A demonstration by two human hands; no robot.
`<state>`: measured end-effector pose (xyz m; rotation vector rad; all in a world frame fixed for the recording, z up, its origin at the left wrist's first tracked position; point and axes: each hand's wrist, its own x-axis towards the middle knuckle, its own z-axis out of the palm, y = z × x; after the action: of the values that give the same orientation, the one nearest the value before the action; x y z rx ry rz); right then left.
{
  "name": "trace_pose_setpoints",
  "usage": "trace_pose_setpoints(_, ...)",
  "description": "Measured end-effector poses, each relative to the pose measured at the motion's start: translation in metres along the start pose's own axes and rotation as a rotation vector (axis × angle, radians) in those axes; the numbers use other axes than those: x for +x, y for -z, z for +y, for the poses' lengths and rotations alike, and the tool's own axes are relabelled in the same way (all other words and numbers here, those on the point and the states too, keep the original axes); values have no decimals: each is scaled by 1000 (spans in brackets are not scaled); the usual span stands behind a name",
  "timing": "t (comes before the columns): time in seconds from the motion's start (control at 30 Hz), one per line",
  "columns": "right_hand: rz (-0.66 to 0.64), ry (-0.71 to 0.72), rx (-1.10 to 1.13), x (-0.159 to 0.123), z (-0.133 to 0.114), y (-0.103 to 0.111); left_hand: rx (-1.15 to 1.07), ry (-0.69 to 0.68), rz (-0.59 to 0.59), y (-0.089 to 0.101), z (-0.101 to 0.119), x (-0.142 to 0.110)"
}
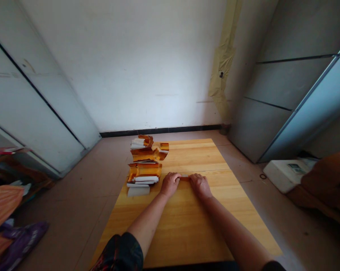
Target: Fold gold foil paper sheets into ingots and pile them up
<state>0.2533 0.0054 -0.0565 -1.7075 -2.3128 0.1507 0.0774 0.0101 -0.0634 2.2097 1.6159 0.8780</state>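
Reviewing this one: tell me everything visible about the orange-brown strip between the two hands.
The orange-brown strip shows as a short, narrow band, running crosswise and roughly level over the wooden table. The left hand grips its left end and the right hand its right, so both ends are hidden. It might be thin film or paper, but it is too small to tell, as is whether it is folded or touches the tabletop.

Dim, uneven light is brightening the middle of the white wall (147,67).
Shadow is darkening the floor (296,241) at lower right; distortion is slanting the grey cabinet (285,82) toward the edge; detail is looking soft around the left hand (170,184) and right hand (200,184).
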Motion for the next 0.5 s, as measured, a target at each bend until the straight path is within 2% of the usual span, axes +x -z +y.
trace_pose_setpoints(0.17, 33, -133, -20, 3, -9, -3, 33, 74, 9, -6, 3, 5)
trace_pose_setpoints(0.5, 71, -192, -23, 2, -14, -4, 158, 148, 12, -10, 11, 6)
